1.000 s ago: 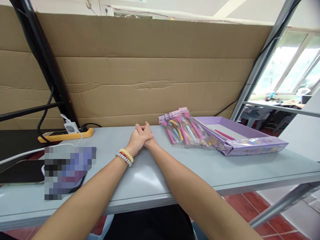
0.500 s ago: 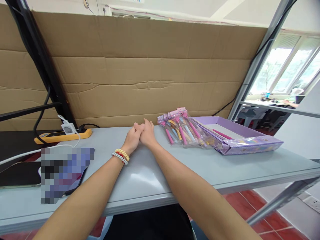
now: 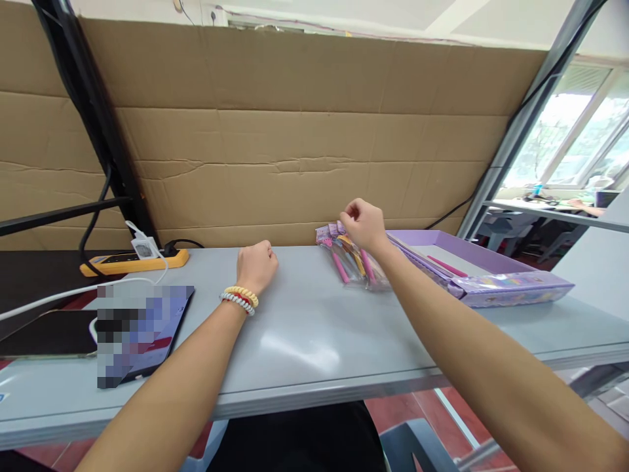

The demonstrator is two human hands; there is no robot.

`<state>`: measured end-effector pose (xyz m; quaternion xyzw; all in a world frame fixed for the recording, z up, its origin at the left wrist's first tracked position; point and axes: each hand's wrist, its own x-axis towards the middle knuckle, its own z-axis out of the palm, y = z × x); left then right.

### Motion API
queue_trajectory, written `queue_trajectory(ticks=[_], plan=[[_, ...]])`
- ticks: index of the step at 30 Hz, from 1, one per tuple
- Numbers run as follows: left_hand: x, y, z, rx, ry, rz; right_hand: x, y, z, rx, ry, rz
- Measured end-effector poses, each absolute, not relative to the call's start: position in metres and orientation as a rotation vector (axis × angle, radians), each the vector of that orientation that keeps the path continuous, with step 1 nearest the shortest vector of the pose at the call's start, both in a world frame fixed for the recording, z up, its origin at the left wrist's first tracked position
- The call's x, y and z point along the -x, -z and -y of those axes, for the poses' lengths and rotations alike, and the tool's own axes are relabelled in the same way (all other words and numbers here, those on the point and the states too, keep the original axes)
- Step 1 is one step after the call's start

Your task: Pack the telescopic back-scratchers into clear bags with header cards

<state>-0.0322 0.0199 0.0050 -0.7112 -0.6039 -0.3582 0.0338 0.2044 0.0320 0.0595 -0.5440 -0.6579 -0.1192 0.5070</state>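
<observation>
On the desk, left of the middle, my left hand (image 3: 257, 267) rests as a loose fist, with nothing seen in it and beaded bands round the wrist. My right hand (image 3: 366, 224) is at the top end of several clear plastic packets of pens (image 3: 351, 262), covering part of them. Its fingers are curled inward, and whether they grip a packet is hidden. Pink, yellow and grey pens show through the plastic. Just right of the packets lies an open purple box (image 3: 511, 288) with a pink pen (image 3: 447, 265) inside.
A tablet (image 3: 167, 334), partly blurred out, lies at the left beside a dark phone-like slab (image 3: 49, 334). Behind them are a yellow power strip (image 3: 171, 260) with a white charger (image 3: 145, 247) and cables. A cardboard panel (image 3: 295, 137) closes off the desk's back.
My hands have come apart from being clasped together. The right one has moved right and up to the pen packets; the left one has curled into a fist. The view has shifted slightly.
</observation>
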Motion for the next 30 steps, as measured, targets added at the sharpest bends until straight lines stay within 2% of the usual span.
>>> queue_trajectory(ticks=[6, 11, 15, 21, 30], plan=[[0.038, -0.006, -0.021, 2.222, 0.878, 2.012, -0.256, -0.026, -0.024, 1.83, 0.294, 1.53], [0.039, -0.005, -0.021, 2.323, 0.665, 2.06, -0.244, -0.013, -0.018, 2.284, 0.21, 1.598], [0.038, -0.003, -0.019, 2.379, 0.6, 2.06, -0.232, -0.014, -0.017, 2.397, 0.236, 1.616], [0.034, -0.003, -0.017, 2.42, 0.648, 2.046, -0.228, -0.02, -0.01, 2.259, 0.258, 1.623], [0.016, 0.001, -0.008, 2.826, 1.395, 1.885, -0.166, -0.01, 0.01, 1.466, 0.057, 1.877]])
